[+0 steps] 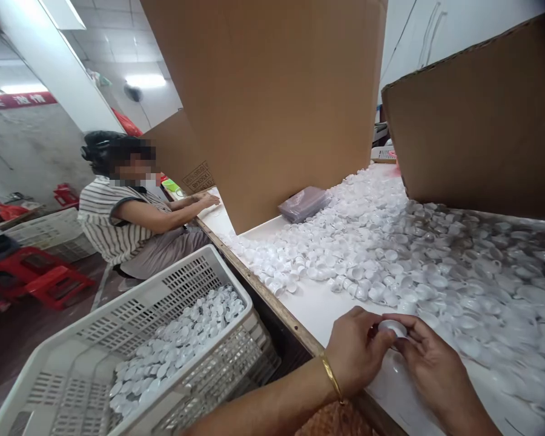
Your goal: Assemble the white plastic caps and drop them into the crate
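Observation:
Both of my hands meet at the near edge of the white table (318, 309). My left hand (356, 351), with a gold bangle on its wrist, and my right hand (429, 360) pinch one small white plastic cap (393, 328) between their fingertips. Just beyond the hands a large heap of the same white caps (390, 254) covers the tabletop and runs off to the right. The fingers of both hands are curled round the cap.
A white perforated crate (131, 321) partly filled with caps stands at my lower left. Tall cardboard sheets (272, 103) and a cardboard box (481, 121) stand on the table. A person in a striped top (118, 218) sits further along. Red stools (36, 272) stand on the floor.

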Tool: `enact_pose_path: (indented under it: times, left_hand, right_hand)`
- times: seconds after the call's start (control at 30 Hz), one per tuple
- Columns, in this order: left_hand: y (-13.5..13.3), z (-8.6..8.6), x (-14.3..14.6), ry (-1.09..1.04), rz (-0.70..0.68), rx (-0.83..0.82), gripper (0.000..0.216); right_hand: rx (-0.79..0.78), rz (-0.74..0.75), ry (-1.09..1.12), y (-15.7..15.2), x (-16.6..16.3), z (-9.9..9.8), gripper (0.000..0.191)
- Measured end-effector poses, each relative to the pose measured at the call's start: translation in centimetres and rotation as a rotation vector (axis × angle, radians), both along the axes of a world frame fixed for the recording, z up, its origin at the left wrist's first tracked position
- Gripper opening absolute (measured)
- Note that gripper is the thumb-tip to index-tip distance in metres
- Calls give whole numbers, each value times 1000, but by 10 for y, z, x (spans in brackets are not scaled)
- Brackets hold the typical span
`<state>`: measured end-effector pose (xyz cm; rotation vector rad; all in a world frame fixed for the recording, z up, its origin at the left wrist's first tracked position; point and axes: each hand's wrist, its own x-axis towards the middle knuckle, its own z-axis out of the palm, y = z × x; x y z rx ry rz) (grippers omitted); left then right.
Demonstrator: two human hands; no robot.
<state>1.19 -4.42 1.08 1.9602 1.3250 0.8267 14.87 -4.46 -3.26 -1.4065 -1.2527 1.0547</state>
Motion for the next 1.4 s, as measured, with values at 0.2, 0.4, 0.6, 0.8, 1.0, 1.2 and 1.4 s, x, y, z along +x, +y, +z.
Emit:
enact_pose_path:
  times: [0.2,0.4,0.6,0.8,1.0,1.2,1.4]
  left_hand:
    - [-4,-6,0,21,-8,142,29]
    - [-1,-17,4,104,-18,281,29]
    - [3,-8,-3,-164,-80,250,29]
    - [8,0,-1,-72,-55,401,28]
    - [6,2,3,12,-35,512,20]
    - [7,1,2,39,-62,594,20]
    - [11,2,0,62,-112,616,19]
  right_hand:
    - [42,-50,15,-4,-1,5,30]
    - [61,-54,-79,-3,0,2,28]
    - [246,-18,91,-8,-11,17,28]
    - [335,54,150,-8,-11,22,18]
    - [317,81,183,-11,-11,26,11]
    - [322,56,207,-14,-12,28,8]
    - [330,12,140,-14,-13,25,12]
